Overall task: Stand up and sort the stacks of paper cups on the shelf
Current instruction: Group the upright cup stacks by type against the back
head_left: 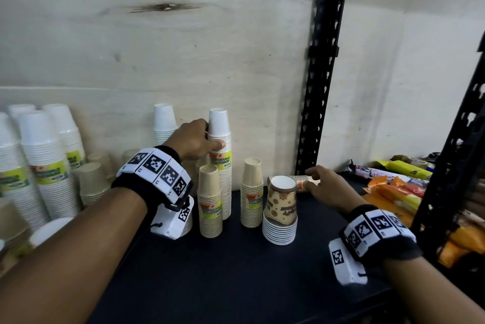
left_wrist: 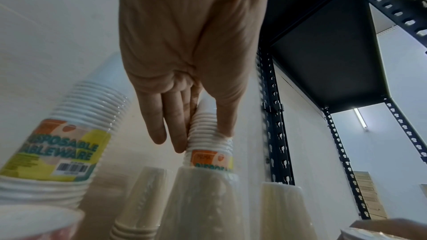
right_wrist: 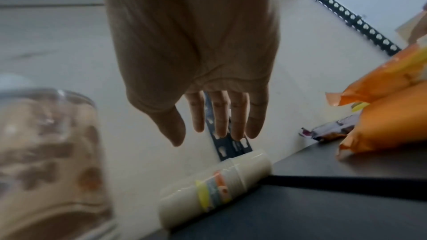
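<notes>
Cup stacks (head_left: pixel 220 161) crowd a dark shelf (head_left: pixel 236 271) against a pale wall (head_left: pixel 157 48).

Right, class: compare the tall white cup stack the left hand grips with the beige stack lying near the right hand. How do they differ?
The tall white cup stack stands upright; the beige stack lies on its side by the back wall. The white one is white and taller; the lying one is beige and shorter. The left hand grips the white stack, while the right hand hovers open over the beige one. Both are plastic-wrapped with a yellow-and-orange label, on the dark shelf.
</notes>
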Action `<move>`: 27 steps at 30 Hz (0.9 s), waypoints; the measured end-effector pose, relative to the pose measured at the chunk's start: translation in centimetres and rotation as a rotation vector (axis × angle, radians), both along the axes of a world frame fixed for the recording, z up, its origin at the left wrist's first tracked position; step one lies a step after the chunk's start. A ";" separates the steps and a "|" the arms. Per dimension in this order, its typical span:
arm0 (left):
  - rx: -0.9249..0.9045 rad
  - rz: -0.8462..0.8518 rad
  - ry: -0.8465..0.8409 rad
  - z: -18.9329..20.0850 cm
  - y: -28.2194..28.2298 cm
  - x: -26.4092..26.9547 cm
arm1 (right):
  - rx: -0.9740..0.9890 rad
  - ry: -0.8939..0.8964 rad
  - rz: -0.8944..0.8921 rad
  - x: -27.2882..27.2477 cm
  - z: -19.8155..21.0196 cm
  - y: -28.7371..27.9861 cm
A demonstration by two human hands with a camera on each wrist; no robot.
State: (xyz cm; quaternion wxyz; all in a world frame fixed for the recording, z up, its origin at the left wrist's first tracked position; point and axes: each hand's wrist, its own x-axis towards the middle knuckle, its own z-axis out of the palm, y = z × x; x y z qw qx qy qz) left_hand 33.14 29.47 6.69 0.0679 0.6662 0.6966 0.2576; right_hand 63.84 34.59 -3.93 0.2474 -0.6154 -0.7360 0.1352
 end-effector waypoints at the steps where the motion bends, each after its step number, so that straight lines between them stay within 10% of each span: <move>1: 0.000 0.000 0.001 0.0 0.0 0.0 | -0.031 -0.066 -0.006 0.3 -0.2 0.6; 12: 0.001 0.022 0.030 -0.2 0.3 0.0 | -0.163 -0.406 -0.016 1.2 -1.7 5.2; 27: -0.012 0.017 0.016 0.0 0.0 0.0 | -0.193 -0.420 -0.151 1.4 -3.0 6.9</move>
